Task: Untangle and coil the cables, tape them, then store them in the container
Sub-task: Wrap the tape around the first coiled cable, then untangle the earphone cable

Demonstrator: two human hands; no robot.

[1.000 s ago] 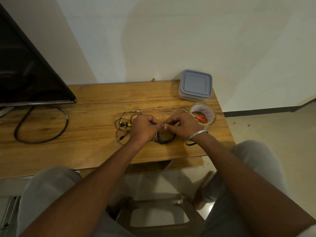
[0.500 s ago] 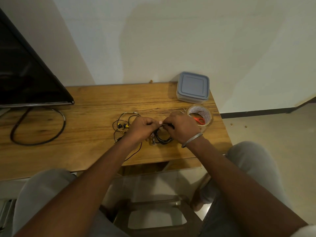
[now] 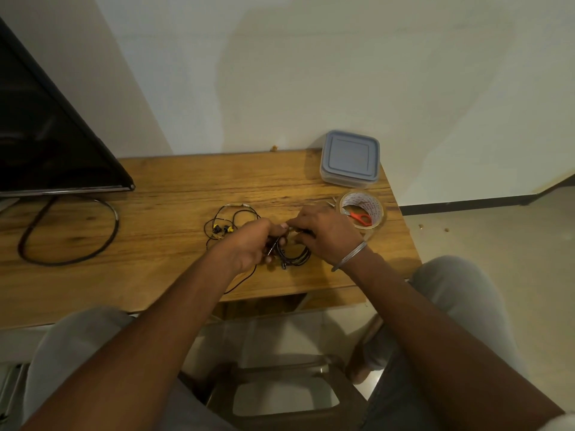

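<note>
both hands meet over the near right part of the wooden table (image 3: 161, 194), left hand (image 3: 249, 245) curled on a strand and plug end of the black cable coil (image 3: 298, 259), right hand (image 3: 326, 233) pinching the same coil at its top. second tangled cable (image 3: 222, 227) with yellow plugs lies just left of the hands. lidded container (image 3: 350, 158) sits at the far right corner, tape roll (image 3: 362, 209) with red-handled scissors (image 3: 359, 217) inside it just beside the right hand.

Open along desk (image 3: 149, 275) front edge; blocked by container (image 3: 350, 158) at far right corner, tape roll (image 3: 362, 201) beside right edge.
</note>
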